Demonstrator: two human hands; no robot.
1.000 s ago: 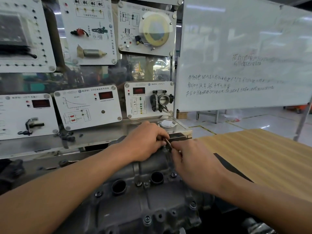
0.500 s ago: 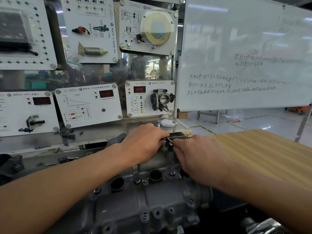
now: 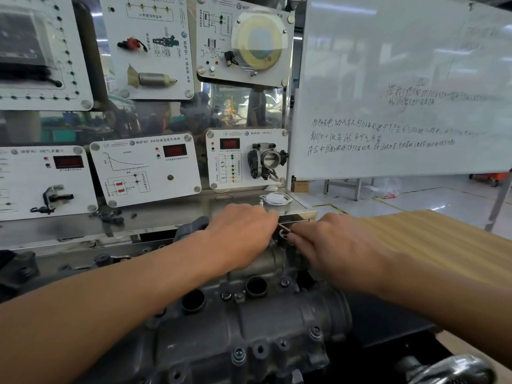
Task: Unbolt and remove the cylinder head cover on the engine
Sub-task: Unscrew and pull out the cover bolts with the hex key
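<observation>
The grey cast cylinder head cover [image 3: 249, 336] lies across the lower middle of the head view, with round plug wells and several bolts [image 3: 315, 331] along its edges. My left hand [image 3: 243, 234] lies curled over the cover's far end. My right hand [image 3: 327, 245] meets it from the right. Between the two hands a thin metal tool [image 3: 284, 227] shows, pinched by the fingertips above a small ring-shaped part [image 3: 283, 233]. What the tool touches is hidden by the fingers.
A steel shelf [image 3: 155, 220] runs behind the engine, under white trainer panels [image 3: 144, 167] with displays and a throttle body [image 3: 267, 160]. A white cable [image 3: 275, 199] lies on the shelf. A wooden tabletop [image 3: 432, 234] is at the right, a whiteboard [image 3: 401, 87] behind it.
Both hands stayed together at the cover's far end, shifting slightly up and away. The thin tool between the fingertips turned a little.
</observation>
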